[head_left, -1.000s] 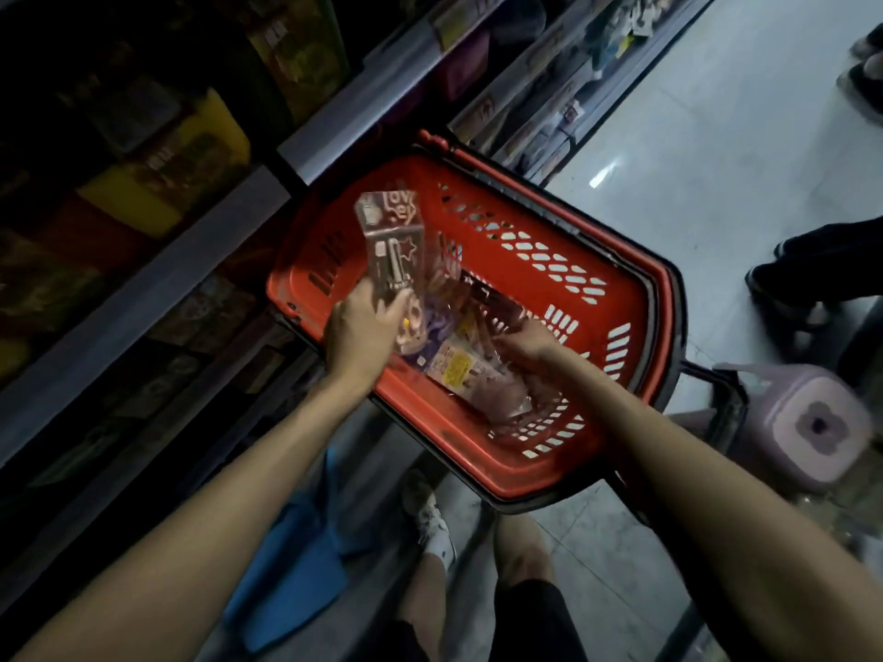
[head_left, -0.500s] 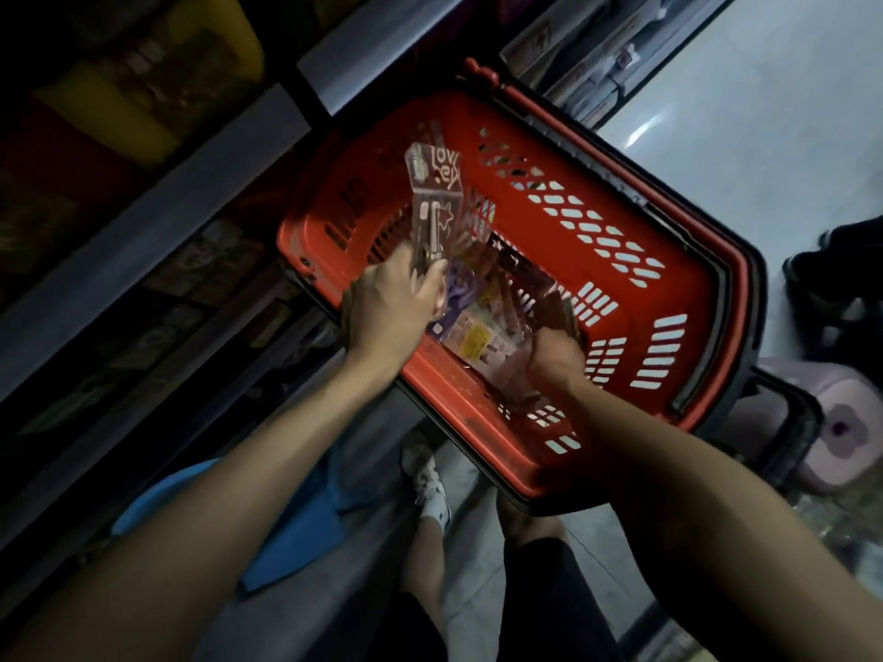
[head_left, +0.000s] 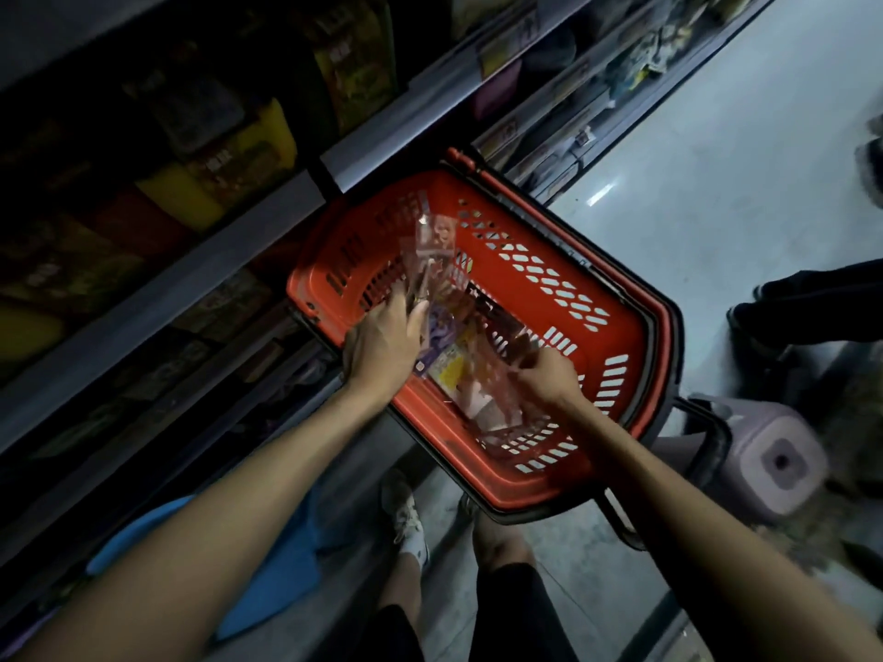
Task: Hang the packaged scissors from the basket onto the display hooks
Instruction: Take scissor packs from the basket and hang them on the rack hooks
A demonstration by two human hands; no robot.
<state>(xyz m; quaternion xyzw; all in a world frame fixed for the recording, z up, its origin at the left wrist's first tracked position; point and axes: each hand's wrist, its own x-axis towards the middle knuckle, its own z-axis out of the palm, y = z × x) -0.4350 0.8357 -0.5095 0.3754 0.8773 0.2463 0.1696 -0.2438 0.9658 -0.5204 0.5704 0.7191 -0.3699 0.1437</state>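
A red plastic shopping basket (head_left: 635,336) stands on the floor beside the shelves. My left hand (head_left: 382,344) grips a clear packet of scissors (head_left: 432,253) by its lower end, holding it upright over the basket's left side. My right hand (head_left: 547,375) reaches into the basket and pinches another clear packet (head_left: 497,370) lying among several loose packets (head_left: 451,370) at the bottom. The image is blurred, so the print on the packets is unreadable. No display hooks are visible.
Dark store shelves (head_left: 191,279) with boxed goods run along the left. A lilac stool (head_left: 774,463) stands right of the basket. Another person's dark shoes (head_left: 783,308) are at the right edge. My own feet (head_left: 411,523) are below the basket.
My right hand has drawn back toward the basket's near right side with a packet. The left hand keeps its upright packet; the camera has shifted.
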